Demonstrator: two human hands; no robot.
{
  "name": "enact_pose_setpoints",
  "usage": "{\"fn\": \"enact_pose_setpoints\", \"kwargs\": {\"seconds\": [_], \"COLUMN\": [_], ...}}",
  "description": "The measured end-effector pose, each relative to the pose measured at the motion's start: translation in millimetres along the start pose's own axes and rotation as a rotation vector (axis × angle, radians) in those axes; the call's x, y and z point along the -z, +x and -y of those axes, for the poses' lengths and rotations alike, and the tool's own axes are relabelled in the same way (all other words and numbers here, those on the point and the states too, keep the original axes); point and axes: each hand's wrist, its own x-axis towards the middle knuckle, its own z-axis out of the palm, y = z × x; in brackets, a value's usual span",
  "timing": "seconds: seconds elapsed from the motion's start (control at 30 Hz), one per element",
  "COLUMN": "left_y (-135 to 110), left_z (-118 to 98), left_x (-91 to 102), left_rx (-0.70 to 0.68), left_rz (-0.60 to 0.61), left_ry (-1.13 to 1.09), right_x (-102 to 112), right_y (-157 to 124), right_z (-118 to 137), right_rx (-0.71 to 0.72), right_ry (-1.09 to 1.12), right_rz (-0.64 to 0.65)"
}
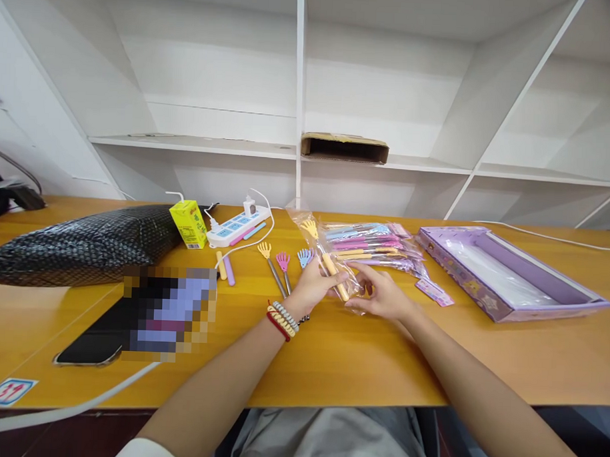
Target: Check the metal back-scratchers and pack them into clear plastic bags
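Observation:
A yellow back scratcher (328, 264) lies tilted inside a clear plastic bag (298, 216), its hand-shaped head toward the shelves. Wrapped round its handle from the left is my left hand (313, 285), with bracelets at the wrist. My right hand (380, 292) pinches the bag near the handle's lower end. Beside my left hand lie loose back scratchers with yellow (265, 251), pink (282, 262) and blue (304, 257) heads; their lower ends are partly hidden under that hand. Behind my right hand is a pile of bagged back scratchers (369, 243) in several colours.
An open purple box (502, 307) stands on the right, near a small printed card (434, 292). Toward the left are a power strip (238, 226), a yellow drink carton (188, 224), a black wrapped parcel (84, 244) and a phone (94, 334). A cardboard box (344, 148) sits on the shelf.

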Motion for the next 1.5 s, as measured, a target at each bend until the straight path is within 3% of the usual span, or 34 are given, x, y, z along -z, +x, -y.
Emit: {"fn": "enact_pose_setpoints", "kwargs": {"seconds": [0.97, 1.23, 1.4, 1.5], "left_y": [0, 0, 1, 5], "left_z": [-1, 3, 0, -1], "left_x": [0.9, -1.7, 1.0, 6.3], "left_rx": [0.092, 0.038, -0.042, -0.059], "left_rz": [0.107, 0.054, 0.06, 0.004], "left_ry": [0.018, -0.024, 0.002, 0.006], "right_x": [2, -7, -10, -8], "right_y": [2, -1, 0, 1], "right_z": [2, 4, 2, 2], "right_rx": [-0.049, -0.011, -0.067, -0.08], "right_ry": [-0.05, -0.037, 0.035, 0.087], "right_rz": [0.064, 0.066, 0.073, 0.036]}}
